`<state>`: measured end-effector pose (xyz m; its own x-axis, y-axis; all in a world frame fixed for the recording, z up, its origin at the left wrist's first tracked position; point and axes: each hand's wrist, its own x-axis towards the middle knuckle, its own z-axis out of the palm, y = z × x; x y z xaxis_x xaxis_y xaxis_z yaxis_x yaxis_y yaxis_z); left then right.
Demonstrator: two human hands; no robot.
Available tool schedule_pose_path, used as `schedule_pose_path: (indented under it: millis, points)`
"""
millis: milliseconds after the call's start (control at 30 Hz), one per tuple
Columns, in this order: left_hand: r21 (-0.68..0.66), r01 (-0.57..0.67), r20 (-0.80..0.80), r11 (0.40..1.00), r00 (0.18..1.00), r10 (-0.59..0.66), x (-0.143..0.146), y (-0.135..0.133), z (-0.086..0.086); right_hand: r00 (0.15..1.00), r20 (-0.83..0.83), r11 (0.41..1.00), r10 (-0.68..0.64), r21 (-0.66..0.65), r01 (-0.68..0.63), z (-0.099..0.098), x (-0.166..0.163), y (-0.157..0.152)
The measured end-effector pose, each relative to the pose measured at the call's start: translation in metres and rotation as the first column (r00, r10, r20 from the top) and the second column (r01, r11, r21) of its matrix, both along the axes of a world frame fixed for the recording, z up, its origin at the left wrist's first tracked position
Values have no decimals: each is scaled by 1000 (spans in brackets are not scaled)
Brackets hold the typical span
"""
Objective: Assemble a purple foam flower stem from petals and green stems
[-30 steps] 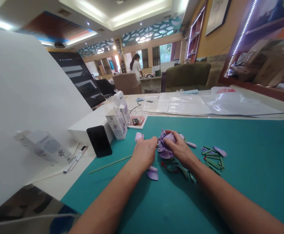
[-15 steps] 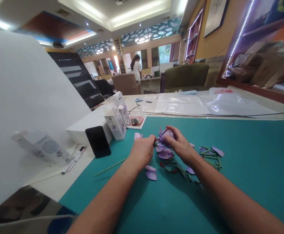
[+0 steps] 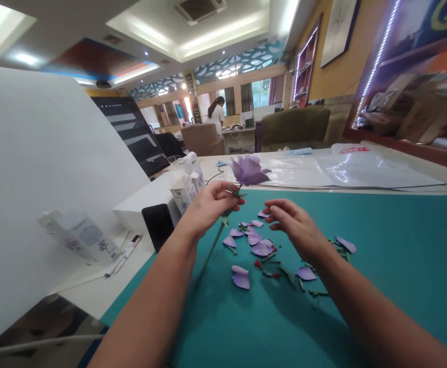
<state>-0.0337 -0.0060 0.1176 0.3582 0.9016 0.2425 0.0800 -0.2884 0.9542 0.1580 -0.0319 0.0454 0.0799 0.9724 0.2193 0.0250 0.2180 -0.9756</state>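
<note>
My left hand (image 3: 216,204) is closed around the green stem of a purple artificial flower (image 3: 249,170). The bloom tilts up above the hand, and the long stem slants down to the left below it. My right hand (image 3: 292,220) hangs to the right of the flower with its fingers apart and slightly curled, holding nothing. Loose purple petals (image 3: 262,248) are scattered on the green mat (image 3: 216,327) below and between the hands. Among them are small green and red pieces (image 3: 267,274). A petal (image 3: 306,273) lies beneath my right wrist.
A dark phone-like slab (image 3: 157,227) leans at the left beside printed white boxes (image 3: 183,191). Pens (image 3: 126,255) lie on the white table. Clear plastic sheets (image 3: 346,166) cover the far side. A person (image 3: 216,115) stands in the background. Green sticks lie partly behind my right forearm.
The flower has risen from near the mat and is now upright in my left hand. My right hand has let go of the bloom and moved right. The camera view has shifted slightly.
</note>
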Motion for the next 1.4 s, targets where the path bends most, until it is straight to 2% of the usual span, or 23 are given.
schedule_pose_path:
  millis: [100,167,267,367,467,567,700,767,900,1133,1233,1400]
  points:
    - [7,5,112,1000,994,-6,1,-3,16,971,124,979,203,-9,-204,3,-17,-14]
    - [11,11,185,1000,983,-13,3,-7,24,946,154,957,286,5,-291,4,-28,-23]
    - [-15,52,302,999,952,-45,9,-15,30,921,132,928,368,9,-372,6,-38,-33]
    - [-52,99,393,994,917,-71,16,-21,30,905,186,919,383,22,-394,10,-39,-40]
    - [-78,136,463,988,882,-85,22,-22,29,915,229,931,334,75,-358,10,-34,-47]
    - [-85,134,478,987,875,-77,29,-22,27,946,174,954,272,79,-289,8,-26,-54]
    - [-82,93,431,992,901,-49,37,-24,22,977,100,979,186,69,-193,6,-11,-63]
    - [-83,76,410,994,911,-35,39,-26,16,984,108,986,142,69,-150,6,-2,-66]
    - [-68,101,269,993,960,-79,44,-31,1,989,142,997,35,59,-44,1,17,-67]
    - [97,71,179,993,980,-88,68,-30,-20,975,193,993,-114,42,107,-10,41,-67]
    - [205,-45,68,978,997,32,76,-30,-27,945,262,980,-194,86,178,-15,49,-66]
    - [436,-139,-101,889,974,202,83,-33,-34,910,328,967,-253,127,223,-24,57,-61]
